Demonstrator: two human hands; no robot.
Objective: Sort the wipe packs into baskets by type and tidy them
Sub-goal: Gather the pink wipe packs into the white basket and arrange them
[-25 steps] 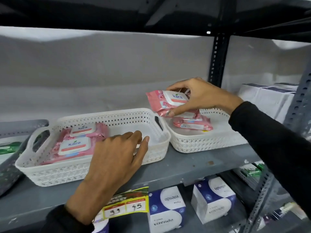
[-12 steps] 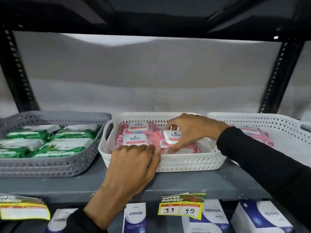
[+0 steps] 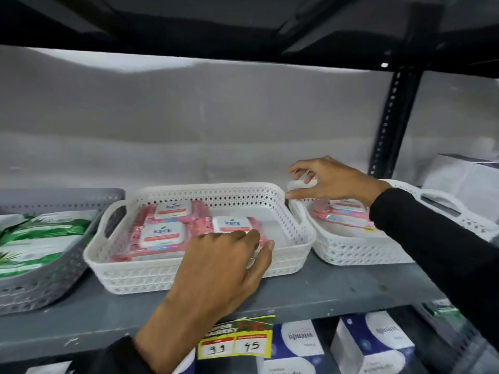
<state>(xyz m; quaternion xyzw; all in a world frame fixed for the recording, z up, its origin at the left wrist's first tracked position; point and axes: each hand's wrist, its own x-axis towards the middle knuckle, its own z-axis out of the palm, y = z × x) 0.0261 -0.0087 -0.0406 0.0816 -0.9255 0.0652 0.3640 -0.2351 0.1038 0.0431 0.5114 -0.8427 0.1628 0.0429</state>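
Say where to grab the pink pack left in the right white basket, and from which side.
Pinch the pink pack by its long edges, coming from above: it lies flat, basket walls block the sides. The right hand hovers there.

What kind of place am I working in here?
Most likely a supermarket aisle: a grey metal shelf carries a price tag printed "super market", baskets of packaged wipes, and boxed goods stocked below.

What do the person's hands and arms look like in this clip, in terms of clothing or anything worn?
Both arms are in long black sleeves reaching the wrists: the left sleeve shows only at its cuff, the right sleeve along the whole forearm. The fabric is plain, with no visible markings. The left hand and right hand are bare: no gloves, rings or watch in view.
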